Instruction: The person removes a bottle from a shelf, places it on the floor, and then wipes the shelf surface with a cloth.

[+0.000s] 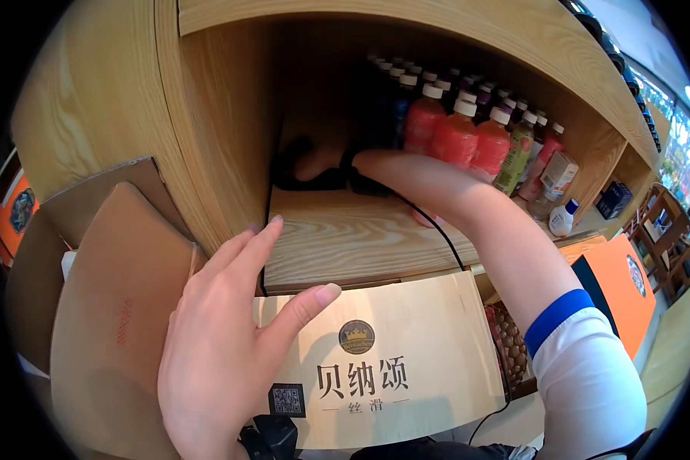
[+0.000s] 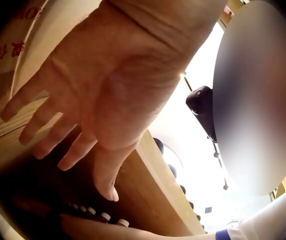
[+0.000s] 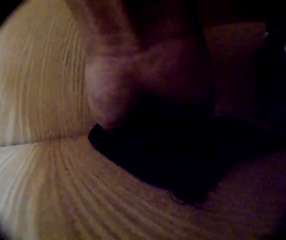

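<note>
The left hand (image 1: 222, 330) is held up with fingers extended and thumb spread, above the left end of a pale box (image 1: 437, 330) with Chinese lettering. In the left wrist view the palm of the left hand (image 2: 108, 95) faces the camera and holds nothing. The right arm reaches deep into a wooden cabinet, where the right hand (image 1: 318, 162) is in shadow near the inner left wall. In the right wrist view the right hand (image 3: 143, 80) is over a black, soft-looking item (image 3: 183, 160) on the wood; its fingers are hidden in the dark.
Rows of drink bottles (image 1: 456, 142) stand at the cabinet's right, beside a small white bottle (image 1: 562, 218). An open cardboard box (image 1: 123, 307) is at the left. A black cable (image 1: 446, 239) runs from the right wrist over the shelf edge. An orange box (image 1: 625, 291) lies at the right.
</note>
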Available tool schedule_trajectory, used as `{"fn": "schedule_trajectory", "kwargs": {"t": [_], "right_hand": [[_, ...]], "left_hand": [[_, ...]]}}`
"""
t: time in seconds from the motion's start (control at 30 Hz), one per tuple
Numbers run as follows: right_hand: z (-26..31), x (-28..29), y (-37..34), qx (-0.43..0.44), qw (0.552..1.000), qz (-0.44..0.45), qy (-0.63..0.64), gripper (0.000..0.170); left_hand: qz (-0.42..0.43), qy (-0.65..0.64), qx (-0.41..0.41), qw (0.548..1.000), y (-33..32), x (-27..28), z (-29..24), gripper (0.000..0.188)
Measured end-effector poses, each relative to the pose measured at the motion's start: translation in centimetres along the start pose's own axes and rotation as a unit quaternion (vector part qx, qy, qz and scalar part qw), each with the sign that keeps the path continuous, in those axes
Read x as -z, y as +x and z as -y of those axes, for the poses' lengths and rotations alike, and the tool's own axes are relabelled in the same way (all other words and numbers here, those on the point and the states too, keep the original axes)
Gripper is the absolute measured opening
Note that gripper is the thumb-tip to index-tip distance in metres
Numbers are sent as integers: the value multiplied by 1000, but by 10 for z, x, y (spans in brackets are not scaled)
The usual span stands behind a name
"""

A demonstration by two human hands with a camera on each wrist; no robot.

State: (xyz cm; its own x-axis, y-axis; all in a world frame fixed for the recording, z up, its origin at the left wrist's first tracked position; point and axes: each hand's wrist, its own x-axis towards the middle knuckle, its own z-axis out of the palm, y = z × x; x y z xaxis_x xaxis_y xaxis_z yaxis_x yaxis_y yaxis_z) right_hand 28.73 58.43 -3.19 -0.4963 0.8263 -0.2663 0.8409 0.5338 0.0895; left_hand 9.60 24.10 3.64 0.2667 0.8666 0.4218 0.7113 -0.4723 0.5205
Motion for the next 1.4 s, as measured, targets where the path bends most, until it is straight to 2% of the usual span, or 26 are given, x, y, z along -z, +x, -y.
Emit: {"fn": "schedule_trajectory", "kwargs": {"t": [0.07, 0.2, 0.33, 0.37, 0.43, 0.53, 0.6, 0.63, 0.67, 0.7, 0.73, 0.77, 0.83, 0.97, 1.03, 1.17, 1.23, 1.27, 1.37, 1.4], "right_hand": [[6, 0, -5, 9, 1000, 12, -8, 72], [-7, -26, 18, 71, 997, 38, 4, 76], [27, -8, -36, 31, 997, 71, -22, 78], [31, -7, -43, 24, 997, 77, -18, 80], [36, -12, -57, 10, 997, 82, -10, 82], [35, -22, -60, -60, 996, 63, -19, 77], [34, -18, -57, -60, 997, 32, 26, 42], [30, -15, -57, -62, 997, 29, 28, 42], [31, -7, -65, -94, 993, 76, 13, 55], [33, 0, -72, -124, 984, 124, -3, 69], [30, 1, -73, -124, 985, 122, -1, 69], [26, -2, -70, -118, 987, 107, 4, 69], [19, -9, -61, -110, 991, 68, 21, 67], [0, -8, -58, -105, 993, 19, 45, 65], [-7, -10, -60, -108, 993, 10, 48, 63], [-19, -11, -55, -105, 993, -6, 57, 61], [-24, -12, -51, -100, 993, -13, 62, 59], [-25, -12, -48, -96, 993, -15, 60, 59], [-28, -12, -40, -86, 994, -23, 62, 57], [-29, -11, -37, -82, 994, -28, 61, 56]], "left_hand": [[-7, 17, -17, 1000, -2, 2, -1, 65], [32, 20, 51, 998, -4, 10, -10, 69], [68, -6, 85, 994, -4, 14, -14, 72], [70, -6, 83, 994, -5, 12, -10, 72], [26, 21, 13, 999, -6, 6, -1, 71], [54, 26, 32, 998, -6, 12, -5, 72], [55, 20, 37, 998, -8, 11, -4, 72], [49, 12, 34, 998, -9, 11, -3, 72], [50, 16, 31, 998, -8, 14, -7, 72], [80, -7, 79, 994, -9, 19, -15, 74], [109, -30, 125, 986, -9, 22, -21, 77], [109, -27, 124, 986, -10, 23, -21, 77], [69, 22, 65, 995, -14, 23, -21, 76], [57, -17, 56, 997, -15, 23, -25, 75], [35, -68, 74, 994, -15, 23, -27, 68], [29, -52, 81, 995, -14, 26, -34, 66], [77, -24, 173, 982, -10, 29, -42, 63], [78, -22, 176, 981, -10, 29, -42, 63], [65, -29, 155, 985, -13, 27, -39, 61], [35, -21, 114, 993, -16, 26, -35, 60]]}}
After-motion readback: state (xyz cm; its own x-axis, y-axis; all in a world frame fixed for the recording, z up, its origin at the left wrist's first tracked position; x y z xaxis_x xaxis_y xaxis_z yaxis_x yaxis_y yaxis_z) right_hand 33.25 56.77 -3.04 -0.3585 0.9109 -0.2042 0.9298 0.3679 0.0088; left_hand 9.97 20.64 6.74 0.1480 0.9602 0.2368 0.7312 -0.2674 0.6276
